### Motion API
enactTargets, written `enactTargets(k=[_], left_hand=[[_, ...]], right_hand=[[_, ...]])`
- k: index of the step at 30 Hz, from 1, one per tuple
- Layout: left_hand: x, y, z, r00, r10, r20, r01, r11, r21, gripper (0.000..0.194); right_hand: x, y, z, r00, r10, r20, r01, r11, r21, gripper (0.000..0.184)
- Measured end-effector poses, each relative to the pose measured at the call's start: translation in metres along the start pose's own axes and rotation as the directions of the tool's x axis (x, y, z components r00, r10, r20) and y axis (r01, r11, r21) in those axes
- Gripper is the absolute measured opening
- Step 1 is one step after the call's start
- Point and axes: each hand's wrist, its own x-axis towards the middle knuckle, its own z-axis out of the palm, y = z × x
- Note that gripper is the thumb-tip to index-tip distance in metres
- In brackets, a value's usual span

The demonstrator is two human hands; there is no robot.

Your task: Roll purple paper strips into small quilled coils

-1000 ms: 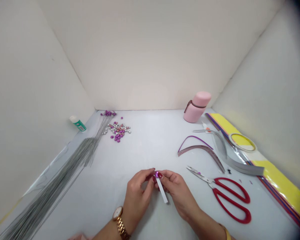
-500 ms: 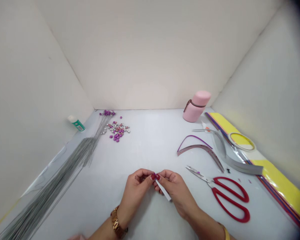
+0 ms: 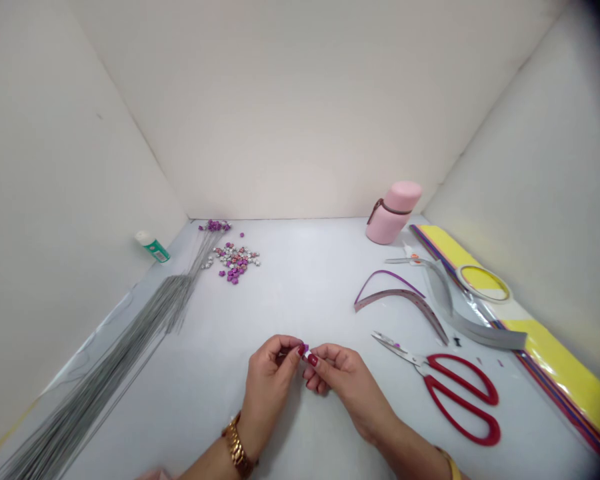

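Note:
Between my hands is a small purple-and-white paper strip point(image 3: 307, 349), folded at its purple end. My left hand point(image 3: 274, 370) pinches the purple fold between thumb and fingertips. Just to the right, my right hand point(image 3: 341, 377) pinches the white part close to the fold; the rest of the strip is hidden by its fingers. Red scissors point(image 3: 460, 393) lie to the right of my right hand, blades slightly parted. Beyond them rest a thin purple strip point(image 3: 390, 273) and a bundle of mauve strips point(image 3: 405, 295).
Small purple, silver and pink folded stars point(image 3: 236, 261) lie in a pile at the back left, near a long bundle of grey wires point(image 3: 130, 347). A glue stick point(image 3: 153, 247), pink flask point(image 3: 393, 212), tape roll point(image 3: 483, 283), grey strips point(image 3: 480, 330) and yellow sheets point(image 3: 560, 360) line the sides.
The white tail that stuck out below my right fingers is no longer visible there. My hands have drawn slightly apart, with the left shifted a little left and the purple fold showing between them.

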Motion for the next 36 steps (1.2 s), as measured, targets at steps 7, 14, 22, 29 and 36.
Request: enactTargets(k=[7,14,22,29,36], left_hand=[[-0.0018,0.0026,-0.0042,0.923,0.345,0.169,-0.38,0.883,0.276,0.017],[-0.0006,0.0018,-0.0011,0.962,0.241,0.125,-0.254,0.962,0.101,0.01],[0.0011,-0.0012,0.0036,0.99,-0.091,0.107,0.107,0.982,-0.155,0.012],[0.0008,0.0,0.003,0.996,-0.075,0.054,0.08,0.992,-0.094,0.011],[-0.0025,0.0019,-0.0007,0.995,0.1,0.028,-0.102,0.991,0.091,0.007]], right_hand=[[-0.0004,0.0018,-0.0011,0.999,-0.04,0.0,0.04,0.998,0.054,0.022],[0.0014,0.0035,-0.0022,0.998,-0.059,-0.029,0.061,0.996,0.072,0.02],[0.0011,0.0028,-0.0006,0.995,-0.08,-0.054,0.078,0.996,-0.04,0.022],[-0.0001,0.0004,-0.0034,0.981,-0.185,-0.055,0.166,0.955,-0.246,0.019],[-0.0034,-0.0041,-0.0022,0.981,-0.195,0.016,0.192,0.948,-0.256,0.021]])
